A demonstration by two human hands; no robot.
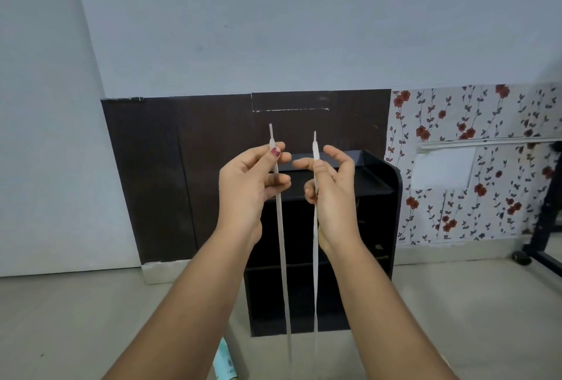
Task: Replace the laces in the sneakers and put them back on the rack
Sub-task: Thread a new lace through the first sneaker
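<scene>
Both ends of a flat white lace (282,258) are held up in front of me, tips pointing upward. My left hand (252,185) pinches one end between thumb and fingers. My right hand (330,188) pinches the other end. The two strands hang straight down between my forearms and leave the frame at the bottom. Behind my hands stands a black rack (377,197) with open shelves, against the wall. No sneaker is in view.
A dark brown panel (182,166) leans on the wall behind the rack. Floral wallpaper (474,166) covers the wall to the right. A black wheeled frame (538,245) stands at the far right. A pale green packet (225,361) lies on the floor near my left forearm.
</scene>
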